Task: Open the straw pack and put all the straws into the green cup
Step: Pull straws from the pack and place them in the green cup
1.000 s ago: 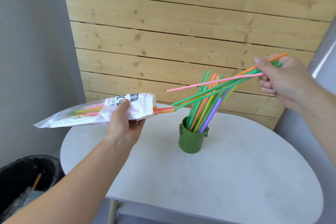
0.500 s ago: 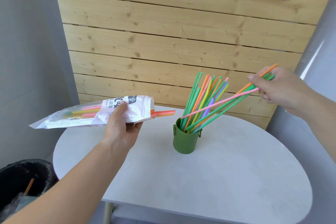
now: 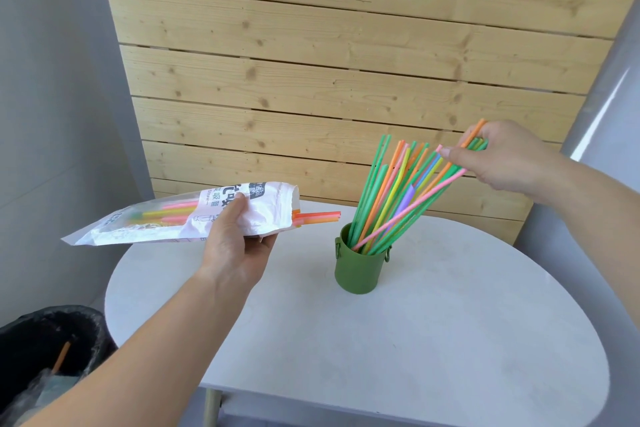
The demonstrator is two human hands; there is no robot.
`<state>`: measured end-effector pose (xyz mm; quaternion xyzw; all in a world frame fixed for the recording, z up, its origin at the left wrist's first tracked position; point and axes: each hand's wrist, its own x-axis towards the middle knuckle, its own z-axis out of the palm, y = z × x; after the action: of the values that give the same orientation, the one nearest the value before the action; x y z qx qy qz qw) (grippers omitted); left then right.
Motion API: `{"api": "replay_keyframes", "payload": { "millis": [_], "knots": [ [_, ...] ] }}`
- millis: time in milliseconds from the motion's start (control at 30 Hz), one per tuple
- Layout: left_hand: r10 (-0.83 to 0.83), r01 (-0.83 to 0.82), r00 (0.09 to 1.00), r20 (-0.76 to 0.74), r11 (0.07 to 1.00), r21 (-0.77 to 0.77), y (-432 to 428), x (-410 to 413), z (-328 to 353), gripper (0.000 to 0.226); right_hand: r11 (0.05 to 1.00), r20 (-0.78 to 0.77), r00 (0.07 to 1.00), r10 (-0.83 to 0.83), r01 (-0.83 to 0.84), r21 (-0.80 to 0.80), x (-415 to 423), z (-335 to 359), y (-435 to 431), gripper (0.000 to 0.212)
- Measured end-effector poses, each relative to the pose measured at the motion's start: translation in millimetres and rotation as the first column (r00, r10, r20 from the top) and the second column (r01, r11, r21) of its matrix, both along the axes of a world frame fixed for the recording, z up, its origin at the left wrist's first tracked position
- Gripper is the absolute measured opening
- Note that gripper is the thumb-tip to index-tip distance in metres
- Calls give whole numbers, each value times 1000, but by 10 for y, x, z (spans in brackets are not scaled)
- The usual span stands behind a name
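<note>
Right hand (image 3: 502, 163) is up at the top ends, thumb and fingers pinching a small bunch of thin plastic straws in pink, orange and green (image 3: 408, 209). Their lower ends are already down inside the small green metal cup (image 3: 360, 270) on the pale round table (image 3: 433, 340). A fan of bright standing straws (image 3: 388, 191) shares that cup, leaning right. Over on my other side, the left hand (image 3: 239, 246) grips the white-and-clear plastic straw pack (image 3: 145, 222) near its open mouth. I have it held roughly level above the table's left edge, apart from the cup, with a few orange and pink straw tips (image 3: 320, 217) poking out toward it, and more lie inside. I reckon these straws are feather-light, slick and bendy, so I'd take them near one end in a loose bundle, no squeezing. The pack looks floppy, best held close to the mouth.
</note>
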<state>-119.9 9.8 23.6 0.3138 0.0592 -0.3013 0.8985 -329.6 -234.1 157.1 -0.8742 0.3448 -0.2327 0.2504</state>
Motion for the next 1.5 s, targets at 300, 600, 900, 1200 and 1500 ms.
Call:
{"api": "replay_keyframes", "payload": {
  "millis": [300,600,900,1200,1500],
  "knots": [
    [-15,15,1000,3,1000,1,-7,-27,-18,19,969,-96,995,24,-46,-242,619,-81,314,38],
    [7,-7,1000,8,1000,14,1,-40,26,37,928,-56,993,-108,81,-364,955,-321,293,36],
    [-9,9,1000,2,1000,0,2,-51,51,17,869,167,962,-216,267,-416,787,-268,419,60],
    [-42,43,998,38,998,-38,-13,-114,111,33,998,111,992,-57,58,-8,578,-676,1048,47],
    [-68,67,995,67,998,11,-58,-226,152,14,766,437,897,-61,-239,597,721,-1009,1325,16]
  ]
}}
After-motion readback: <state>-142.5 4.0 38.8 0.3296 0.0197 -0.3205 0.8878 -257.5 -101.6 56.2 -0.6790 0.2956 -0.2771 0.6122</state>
